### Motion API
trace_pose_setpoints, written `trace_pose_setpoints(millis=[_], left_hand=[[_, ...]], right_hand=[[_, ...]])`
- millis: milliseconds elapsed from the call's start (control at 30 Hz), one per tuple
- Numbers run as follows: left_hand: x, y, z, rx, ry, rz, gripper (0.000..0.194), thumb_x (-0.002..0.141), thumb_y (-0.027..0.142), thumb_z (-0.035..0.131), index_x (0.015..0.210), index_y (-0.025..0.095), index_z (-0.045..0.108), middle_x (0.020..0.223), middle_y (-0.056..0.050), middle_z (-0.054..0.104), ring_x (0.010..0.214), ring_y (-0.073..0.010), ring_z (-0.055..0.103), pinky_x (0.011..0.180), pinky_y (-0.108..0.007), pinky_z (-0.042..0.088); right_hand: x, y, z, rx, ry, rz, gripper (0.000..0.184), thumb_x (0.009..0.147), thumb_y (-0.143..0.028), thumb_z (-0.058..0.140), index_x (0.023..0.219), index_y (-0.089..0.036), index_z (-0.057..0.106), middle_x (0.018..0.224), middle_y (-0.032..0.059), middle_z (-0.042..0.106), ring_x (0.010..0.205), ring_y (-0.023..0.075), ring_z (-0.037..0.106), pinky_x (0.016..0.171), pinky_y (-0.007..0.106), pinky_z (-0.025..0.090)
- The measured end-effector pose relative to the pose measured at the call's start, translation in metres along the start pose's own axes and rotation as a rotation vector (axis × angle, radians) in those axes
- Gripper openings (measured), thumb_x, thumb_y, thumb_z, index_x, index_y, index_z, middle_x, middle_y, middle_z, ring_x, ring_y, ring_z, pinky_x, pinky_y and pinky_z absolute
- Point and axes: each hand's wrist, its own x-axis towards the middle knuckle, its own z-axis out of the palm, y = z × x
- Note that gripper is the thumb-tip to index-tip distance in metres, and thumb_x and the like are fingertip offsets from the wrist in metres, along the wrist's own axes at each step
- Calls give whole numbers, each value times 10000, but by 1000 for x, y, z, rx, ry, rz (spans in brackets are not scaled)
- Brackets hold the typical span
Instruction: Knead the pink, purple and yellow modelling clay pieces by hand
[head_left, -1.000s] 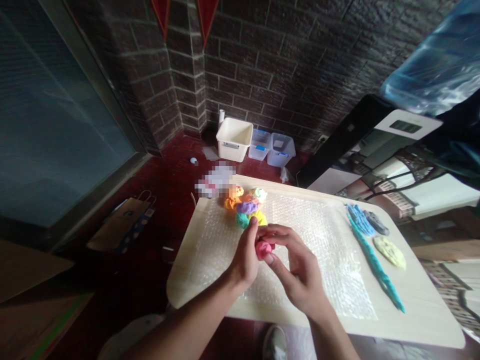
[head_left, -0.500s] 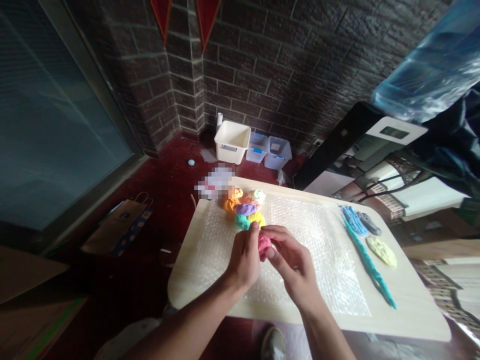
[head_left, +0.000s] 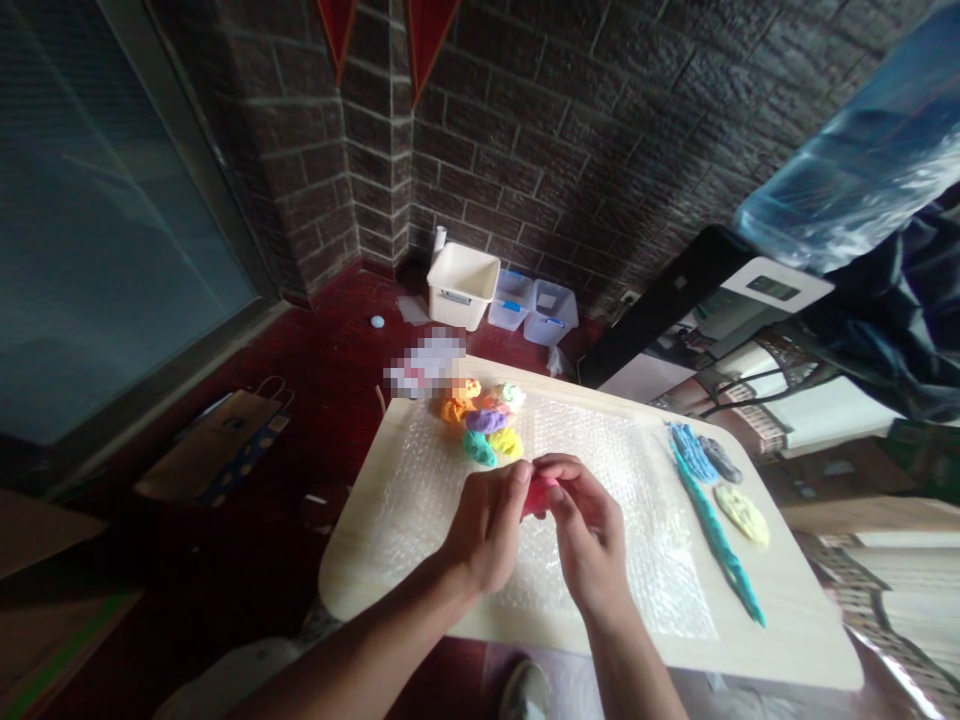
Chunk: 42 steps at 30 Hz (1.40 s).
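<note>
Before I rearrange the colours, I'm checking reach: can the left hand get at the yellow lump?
Probably yes: the yellow lump lies just beyond the left hand, nothing seen between them, though that hand and the right hand hold the red piece.

Red lump between hands looked clay-like. Bubble wrap beneath hands was glossy, dimpled plastic. Desk under it looked smooth, wood-like. Clear bins beyond hands looked plastic; brick wall behind was rough.

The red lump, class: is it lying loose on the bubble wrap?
No, the red lump is held between the left hand and right hand.
</note>
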Motion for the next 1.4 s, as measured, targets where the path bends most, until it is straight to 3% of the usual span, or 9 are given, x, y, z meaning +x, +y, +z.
trace_pose_setpoints(millis=[133, 300, 467, 700, 867, 1000, 1133, 1267, 1400], left_hand=[[5, -5, 1, 207, 202, 32, 541, 1039, 542, 469, 701, 185, 694, 634, -102, 680, 636, -211, 641, 623, -315, 438], [8, -3, 1, 219, 116, 117, 538, 1068, 443, 455, 660, 183, 689, 617, -115, 696, 573, -189, 630, 609, -303, 403], [5, -2, 1, 242, 89, 165, 486, 1058, 379, 502, 640, 189, 661, 569, -80, 654, 518, -164, 568, 585, -306, 341], [6, 0, -2, 345, 56, 247, 504, 1093, 310, 411, 700, 187, 701, 658, -99, 732, 588, -176, 657, 624, -304, 368], [5, -1, -4, 412, 52, 268, 487, 1092, 287, 406, 719, 180, 700, 677, -103, 735, 599, -182, 659, 628, -310, 368], [3, -2, -1, 331, 73, 237, 403, 1083, 293, 440, 803, 189, 709, 758, -93, 750, 676, -190, 680, 675, -298, 409], [3, -2, 5, 160, 119, 197, 353, 1081, 321, 451, 846, 197, 683, 819, -73, 740, 729, -184, 666, 718, -282, 449], [5, -2, 8, -97, 217, 3, 415, 1071, 428, 452, 812, 191, 674, 835, -68, 735, 779, -195, 666, 745, -292, 492], [8, -1, 7, -235, 341, -206, 438, 999, 522, 535, 793, 179, 710, 844, -85, 751, 819, -214, 689, 731, -300, 521]], right_hand=[[-2, 2, 1, 106, -79, 40, 108, 1002, -333, 685, 1041, -243, 729, 1127, 81, 657, 1003, 234, 652, 783, 334, 574], [-3, -5, -7, 119, -165, 38, 115, 960, -285, 734, 1073, -267, 747, 1186, 97, 637, 1130, 276, 639, 868, 386, 600], [-2, -8, -9, 89, -141, -3, 91, 935, -194, 745, 997, -258, 764, 1096, 86, 644, 1036, 249, 662, 810, 360, 614], [-5, 3, -3, 225, -126, 90, 17, 968, -261, 707, 972, -246, 713, 1180, 90, 650, 1079, 250, 644, 804, 340, 586], [-6, 7, 5, 235, -68, 101, 75, 956, -313, 712, 939, -244, 687, 1205, 87, 675, 1067, 259, 655, 803, 349, 582], [-8, 10, 12, 262, -1, 118, 110, 972, -359, 701, 966, -256, 661, 1142, 69, 697, 1059, 250, 660, 907, 386, 569], [-10, 10, 16, 188, 53, 108, 147, 1009, -365, 679, 1131, -289, 708, 1280, 81, 709, 1209, 274, 653, 1095, 474, 505], [-9, 6, 18, 42, -37, 49, 324, 998, -357, 710, 1319, -324, 733, 1431, 91, 671, 1375, 318, 585, 1211, 551, 416], [-8, 6, 18, -93, -62, -51, 375, 949, -289, 781, 1319, -350, 758, 1409, 95, 681, 1399, 330, 562, 1222, 587, 396]])
